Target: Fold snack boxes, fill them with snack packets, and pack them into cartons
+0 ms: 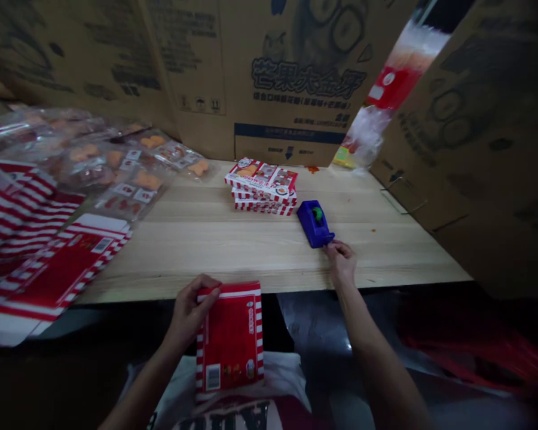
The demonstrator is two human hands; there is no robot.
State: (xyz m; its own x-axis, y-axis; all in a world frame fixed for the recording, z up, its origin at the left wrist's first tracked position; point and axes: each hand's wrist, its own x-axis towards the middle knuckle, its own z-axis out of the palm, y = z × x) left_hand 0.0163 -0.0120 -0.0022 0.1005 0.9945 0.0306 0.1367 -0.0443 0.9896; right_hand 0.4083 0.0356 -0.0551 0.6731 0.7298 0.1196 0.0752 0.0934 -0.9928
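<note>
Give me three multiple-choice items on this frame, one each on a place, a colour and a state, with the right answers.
1. Where is the stack of red-and-white striped cartons on the pale wooden table?
A) Toward the far edge
B) Overhanging the near edge
C) Against the right hand

2. What colour is the body of the plastic tape dispenser?
A) Yellow
B) White
C) Blue

3. What state is the flat red-and-white carton in?
A) Lying on the table
B) Held up by the left hand
C) Torn in half

1: A, the stack sits well back, near the cardboard sheets.
2: C, blue plastic surrounds its green core.
3: B, the fingers grip its edge, below the table's near edge.
</note>
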